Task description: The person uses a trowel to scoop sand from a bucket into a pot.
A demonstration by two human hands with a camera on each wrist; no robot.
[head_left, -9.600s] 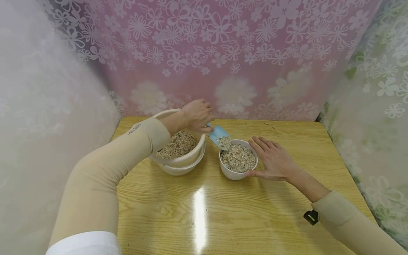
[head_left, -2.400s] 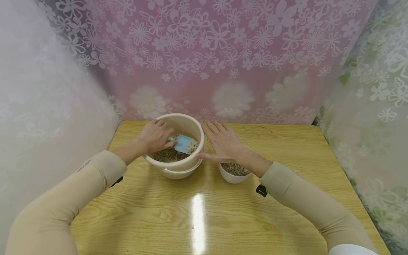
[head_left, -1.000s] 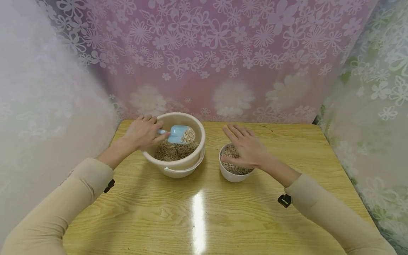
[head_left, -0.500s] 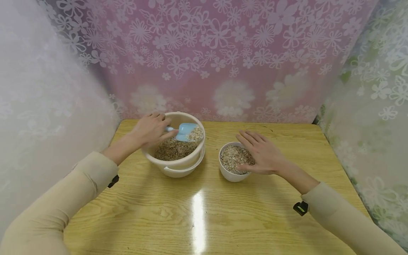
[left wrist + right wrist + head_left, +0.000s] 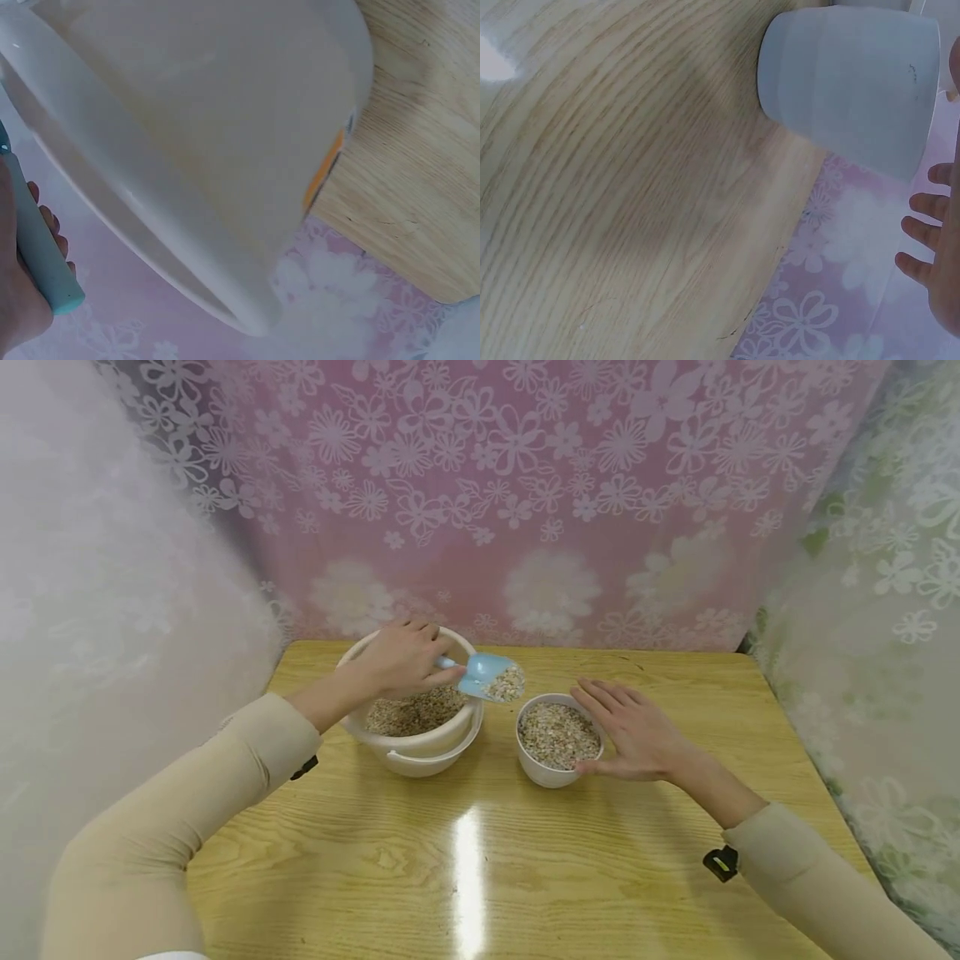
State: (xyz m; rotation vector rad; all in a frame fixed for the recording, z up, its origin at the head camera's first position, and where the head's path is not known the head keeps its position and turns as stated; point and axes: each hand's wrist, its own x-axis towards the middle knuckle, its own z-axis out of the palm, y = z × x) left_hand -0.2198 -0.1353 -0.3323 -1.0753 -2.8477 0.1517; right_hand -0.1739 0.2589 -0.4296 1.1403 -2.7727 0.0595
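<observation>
My left hand [image 5: 405,658] grips the handle of a light-blue scoop [image 5: 480,668], whose blade carries pale gravel-like grains [image 5: 506,683]. The blade reaches past the right rim of a cream bucket [image 5: 420,745] that holds more grains [image 5: 416,712]. In the left wrist view the fingers wrap around the scoop handle [image 5: 46,244], beside the bucket wall [image 5: 225,112]. A white bowl [image 5: 551,775], filled with the same grains [image 5: 558,735], stands right of the bucket. My right hand [image 5: 637,735], fingers extended, is at the bowl's right rim; whether it touches is unclear.
Both containers stand on a wooden table [image 5: 375,860], near its back edge. A pink flowered curtain [image 5: 450,527] hangs behind it, with pale sheets [image 5: 112,610] on the left and right sides. The bucket's white bail handle [image 5: 427,762] hangs down in front.
The left hand has carried the loaded scoop rightward from above the bucket to beyond its rim. My right hand, earlier beside the bucket and then over the bowl, has drawn back to the bowl's right side.
</observation>
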